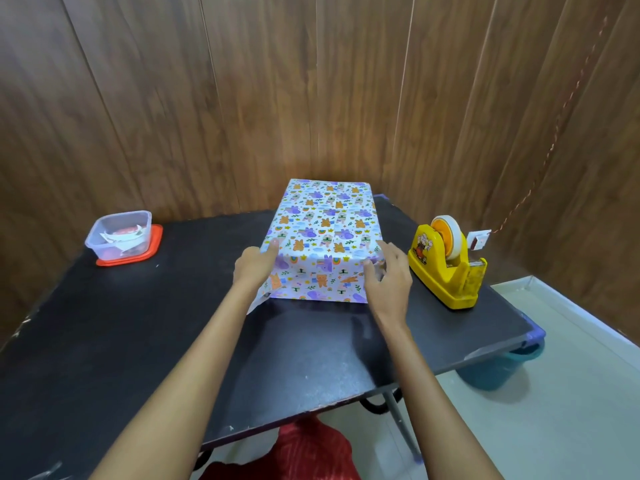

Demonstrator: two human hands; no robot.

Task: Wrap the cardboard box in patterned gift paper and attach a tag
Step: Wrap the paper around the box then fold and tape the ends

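Left hand [255, 266] presses straight-fingered on the gift paper [325, 220], can't tell the right hand [388, 275] grip. Near flap [258, 301] looks untaped and could spring open if either lifts.

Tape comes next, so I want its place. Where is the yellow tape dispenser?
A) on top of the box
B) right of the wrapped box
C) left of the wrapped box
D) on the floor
B: the tape dispenser stands on the table, right of the wrapped box.

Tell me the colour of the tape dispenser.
The tape dispenser is yellow, seen best in the head view.
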